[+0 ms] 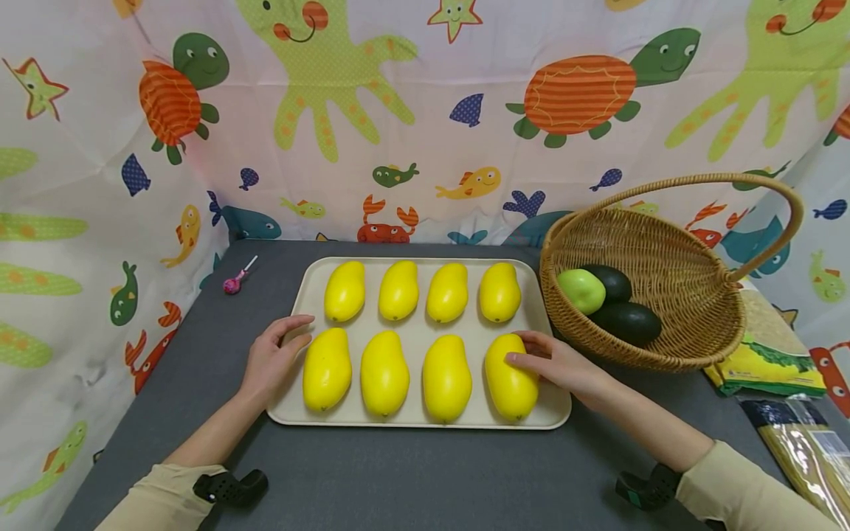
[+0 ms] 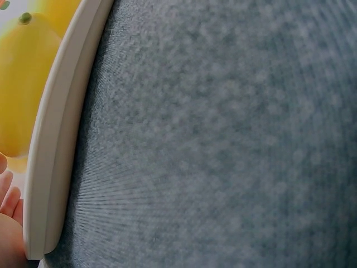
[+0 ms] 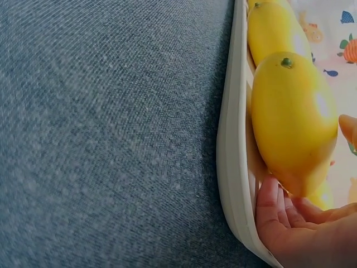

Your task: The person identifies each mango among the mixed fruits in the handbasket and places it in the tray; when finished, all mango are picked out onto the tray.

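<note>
Several yellow mangoes (image 1: pixel 448 378) lie in two rows on a cream tray (image 1: pixel 412 419). My right hand (image 1: pixel 554 363) is at the front right mango (image 1: pixel 510 387), thumb on its upper side and fingers round its narrow end. From the right wrist, that mango (image 3: pixel 295 123) lies inside the tray rim, with the fingers (image 3: pixel 270 209) under its tip. Over the tray's left edge is my left hand (image 1: pixel 275 358), holding nothing, its fingers loosely bent beside the front left mango (image 1: pixel 327 371). Only a bit of that hand (image 2: pixel 11 223) shows in the left wrist view.
A wicker basket (image 1: pixel 697 317) at the right holds a green apple (image 1: pixel 581 290) and two dark avocados (image 1: pixel 627 324). Beside it lie a yellow-green packet (image 1: pixel 773 361) and a clear pack (image 1: pixel 806 450). A pink lollipop (image 1: pixel 234 284) lies at the back left of the grey table (image 1: pixel 412 479).
</note>
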A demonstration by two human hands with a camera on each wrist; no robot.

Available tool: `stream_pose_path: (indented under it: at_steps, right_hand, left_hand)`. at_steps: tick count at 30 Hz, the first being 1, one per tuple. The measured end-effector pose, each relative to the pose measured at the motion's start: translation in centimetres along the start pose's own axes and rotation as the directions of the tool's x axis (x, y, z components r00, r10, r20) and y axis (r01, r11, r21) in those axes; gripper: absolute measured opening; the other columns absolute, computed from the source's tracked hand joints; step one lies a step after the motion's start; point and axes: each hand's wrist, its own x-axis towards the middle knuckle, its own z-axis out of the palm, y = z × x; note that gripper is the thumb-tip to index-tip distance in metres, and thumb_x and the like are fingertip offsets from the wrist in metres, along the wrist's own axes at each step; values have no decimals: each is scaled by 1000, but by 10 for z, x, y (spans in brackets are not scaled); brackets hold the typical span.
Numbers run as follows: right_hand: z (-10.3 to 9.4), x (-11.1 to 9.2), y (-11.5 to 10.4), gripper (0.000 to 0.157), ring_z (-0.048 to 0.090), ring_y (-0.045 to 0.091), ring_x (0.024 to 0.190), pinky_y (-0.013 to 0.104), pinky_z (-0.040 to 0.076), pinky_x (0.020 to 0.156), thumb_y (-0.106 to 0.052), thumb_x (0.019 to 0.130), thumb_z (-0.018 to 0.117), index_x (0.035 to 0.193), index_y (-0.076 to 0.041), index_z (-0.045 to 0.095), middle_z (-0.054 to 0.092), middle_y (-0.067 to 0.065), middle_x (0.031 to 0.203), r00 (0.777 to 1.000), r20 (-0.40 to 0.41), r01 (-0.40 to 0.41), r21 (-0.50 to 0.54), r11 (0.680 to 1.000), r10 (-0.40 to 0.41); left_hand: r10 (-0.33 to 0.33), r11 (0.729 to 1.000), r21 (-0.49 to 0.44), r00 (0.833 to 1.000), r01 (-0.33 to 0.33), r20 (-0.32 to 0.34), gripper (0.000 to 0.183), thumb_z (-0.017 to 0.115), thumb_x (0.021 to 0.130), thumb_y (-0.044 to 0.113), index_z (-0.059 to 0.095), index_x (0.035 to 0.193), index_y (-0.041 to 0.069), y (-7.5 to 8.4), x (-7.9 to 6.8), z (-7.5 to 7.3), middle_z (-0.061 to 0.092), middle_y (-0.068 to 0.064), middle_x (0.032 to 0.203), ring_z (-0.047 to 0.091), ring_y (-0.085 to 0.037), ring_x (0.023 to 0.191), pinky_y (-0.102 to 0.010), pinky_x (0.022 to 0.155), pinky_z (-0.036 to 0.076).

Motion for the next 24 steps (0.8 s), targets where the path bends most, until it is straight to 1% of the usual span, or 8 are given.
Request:
stream_pose_path:
  at_steps: [8, 12, 15, 19, 21, 22, 23, 24]
  right_hand:
    - [-1, -2, 1, 78, 39, 35, 133, 44, 43, 98, -43, 92, 64, 150, -3, 29, 36, 22, 149, 1000, 22, -2, 36, 999, 1]
    - [-2, -4, 3, 77, 42, 33, 128, 42, 45, 95, -44, 92, 62, 150, -5, 29, 36, 21, 149, 1000, 7, 20, 18, 1000, -20]
    - [-2, -5, 5, 76, 43, 32, 126, 40, 45, 94, -44, 93, 61, 150, -5, 30, 36, 20, 150, 999, -7, 48, 2, 999, -48]
    - [-3, -8, 5, 72, 39, 37, 133, 46, 44, 100, -41, 98, 55, 151, -2, 26, 31, 22, 152, 994, 1, 111, 8, 994, -111]
    - [-3, -13, 3, 71, 37, 40, 134, 51, 41, 102, -40, 100, 52, 151, 0, 24, 29, 24, 152, 988, -4, 156, -31, 987, -156]
    - [-3, -16, 1, 71, 36, 41, 135, 54, 39, 103, -40, 100, 51, 151, 1, 23, 27, 25, 152, 983, -8, 182, -76, 980, -183]
    - [-3, -19, -3, 72, 35, 42, 135, 55, 37, 104, -41, 101, 50, 151, 2, 22, 27, 25, 152, 978, -14, 204, -136, 969, -208]
    - [-2, -23, -7, 72, 34, 43, 136, 58, 35, 105, -42, 100, 50, 151, 3, 23, 28, 26, 152, 971, -22, 226, -216, 950, -236]
  left_hand:
    - [3, 1000, 2, 1000, -3, 0, 33, 59, 96, 16, 62, 127, 8, 0, 0, -1, 55, -11, 132, 44, -30, 129, -48, 112, 29]
    - [-1, 1000, -10, 1000, 1, -2, 33, 58, 96, 16, 62, 128, 7, 0, 1, -1, 56, -11, 132, 45, -29, 129, -47, 112, 29]
    - [-24, 999, -33, 1000, 24, 0, 33, 57, 97, 17, 62, 129, 7, 1, 1, -2, 57, -11, 132, 47, -27, 127, -45, 111, 32]
    - [-73, 996, -60, 997, 74, 21, 35, 55, 99, 21, 60, 131, 8, 5, 3, -6, 59, -11, 131, 50, -24, 119, -38, 104, 39]
    - [-74, 997, -36, 997, 75, 26, 36, 54, 99, 22, 60, 132, 8, 10, 4, -10, 58, -12, 132, 51, -26, 118, -38, 103, 40]
    - [-64, 998, -13, 998, 65, 24, 36, 55, 99, 22, 60, 132, 8, 13, 4, -11, 58, -12, 133, 51, -27, 119, -40, 103, 41]
    - [-39, 999, 18, 999, 39, 19, 35, 55, 99, 21, 60, 131, 8, 18, 4, -13, 58, -12, 133, 51, -28, 120, -42, 103, 41]
    - [3, 998, 58, 1000, -4, 15, 34, 56, 99, 21, 61, 130, 9, 23, 4, -14, 58, -13, 132, 51, -30, 120, -44, 103, 41]
